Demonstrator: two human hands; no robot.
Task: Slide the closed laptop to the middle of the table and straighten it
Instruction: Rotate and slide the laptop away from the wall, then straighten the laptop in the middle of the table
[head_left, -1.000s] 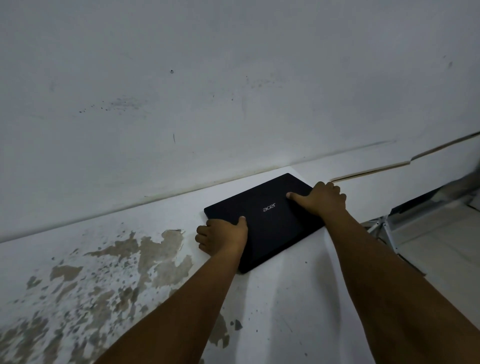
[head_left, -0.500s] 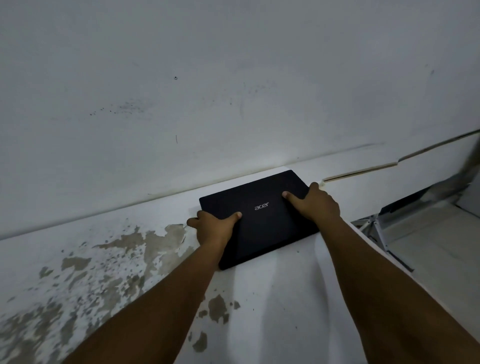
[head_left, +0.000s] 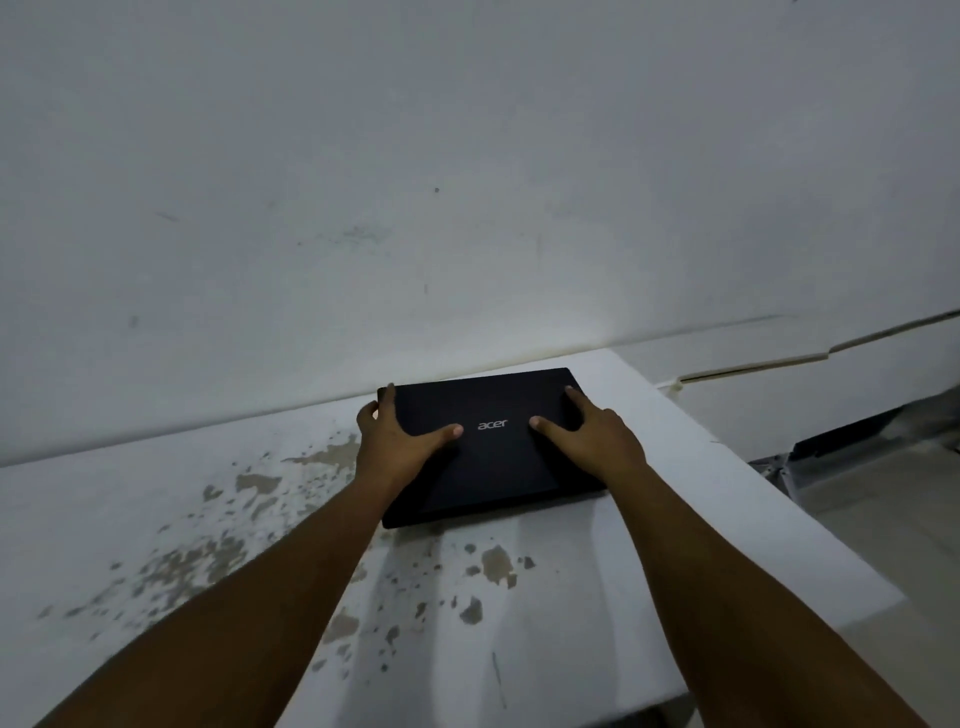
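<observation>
both on the laptop (head_left: 498, 467): my left hand (head_left: 395, 441) grips its left edge, right hand (head_left: 587, 439) spread flat; table (head_left: 691, 467) middle lies leftward.

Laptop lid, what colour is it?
The lid is black with a small silver logo in the middle, best seen in the head view.

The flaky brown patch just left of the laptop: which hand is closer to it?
Left. The left hand grips the laptop's left edge, right beside the brown patch; the right hand rests on the laptop's right half, farther from the patch.
</observation>
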